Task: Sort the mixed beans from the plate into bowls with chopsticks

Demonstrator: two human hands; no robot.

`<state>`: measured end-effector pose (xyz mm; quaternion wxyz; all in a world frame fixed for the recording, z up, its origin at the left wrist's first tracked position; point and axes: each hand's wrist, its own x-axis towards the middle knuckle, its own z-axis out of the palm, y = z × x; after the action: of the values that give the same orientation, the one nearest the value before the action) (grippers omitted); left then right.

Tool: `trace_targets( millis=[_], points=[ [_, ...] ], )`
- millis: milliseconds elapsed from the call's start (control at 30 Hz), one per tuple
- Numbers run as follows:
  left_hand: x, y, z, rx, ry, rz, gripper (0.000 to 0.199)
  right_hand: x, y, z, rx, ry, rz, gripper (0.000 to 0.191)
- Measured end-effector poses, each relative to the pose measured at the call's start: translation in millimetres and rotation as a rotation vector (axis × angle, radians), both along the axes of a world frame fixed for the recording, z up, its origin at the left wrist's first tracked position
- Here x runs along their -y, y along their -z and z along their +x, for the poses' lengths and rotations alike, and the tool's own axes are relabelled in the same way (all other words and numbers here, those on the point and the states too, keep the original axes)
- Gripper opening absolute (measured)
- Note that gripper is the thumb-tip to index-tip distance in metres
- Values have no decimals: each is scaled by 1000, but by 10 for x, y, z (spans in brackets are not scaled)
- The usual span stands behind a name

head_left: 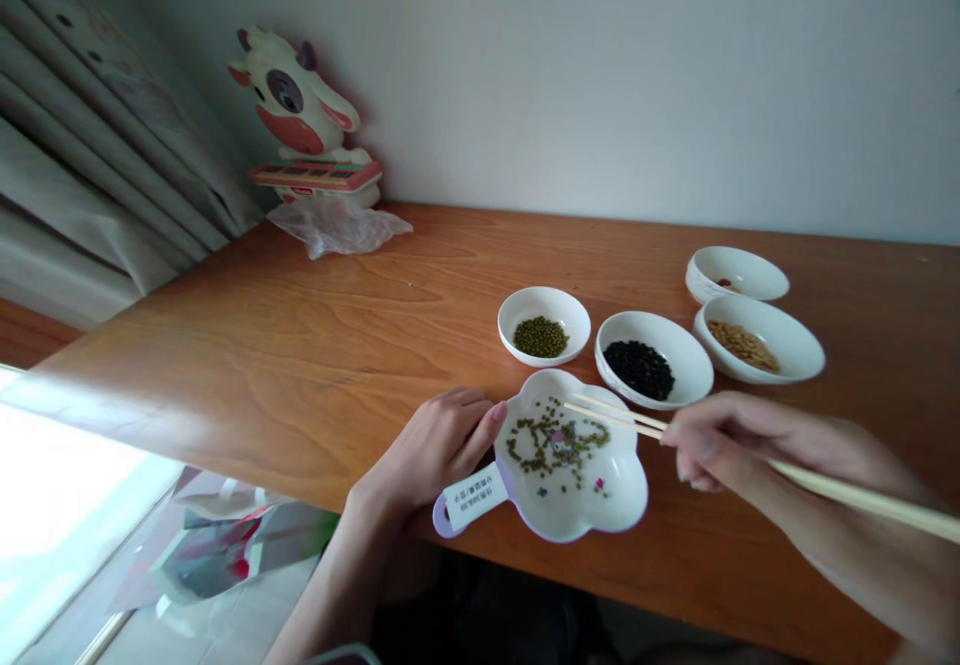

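Observation:
A pair of pale chopsticks [862, 496] is gripped in my right hand [750, 450]. Their tips are over a white flower-shaped dish [622, 485] with a lilac rim and a labelled handle. Green mung beans [538, 450] lie scattered across its bottom, around a printed cartoon figure. My left hand [450, 440] rests at the dish's left side, thumb on the rim, fingers curled and partly hidden. Whether a bean is between the chopstick tips is too small to tell. Just behind the dish stands a white bowl [508, 330] holding more mung beans [540, 337].
Right of it, a white bowl [694, 370] holds black beans or seeds [640, 369]. Farther right, one bowl [806, 350] contains tan kernels [742, 345]; another [765, 275] has a few reddish pieces. A cow toy [304, 115] and plastic bag [341, 228] sit at the back left.

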<state>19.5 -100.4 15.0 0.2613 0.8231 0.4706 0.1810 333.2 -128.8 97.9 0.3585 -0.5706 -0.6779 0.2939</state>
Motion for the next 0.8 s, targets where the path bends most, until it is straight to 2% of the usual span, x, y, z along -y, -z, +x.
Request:
trace_targets(
  millis=[167,300,400,567,800],
  points=[
    [-3,-8,13,8,3,-3,49,55,-2,3,-5,85,25,53],
    [-1,-5,4,-17,1,6,51,60,-3,-42,-7,74,63,53],
    [-4,3,-4,-34,2,9,52,56,8,-31,2,65,73,60],
    [-8,17,-9,-30,-2,17,51,56,30,49,54,115,116,62],
    [-2,1,-4,-23,-4,-2,50,98,58,1,73,50,-68,60]
  ],
)
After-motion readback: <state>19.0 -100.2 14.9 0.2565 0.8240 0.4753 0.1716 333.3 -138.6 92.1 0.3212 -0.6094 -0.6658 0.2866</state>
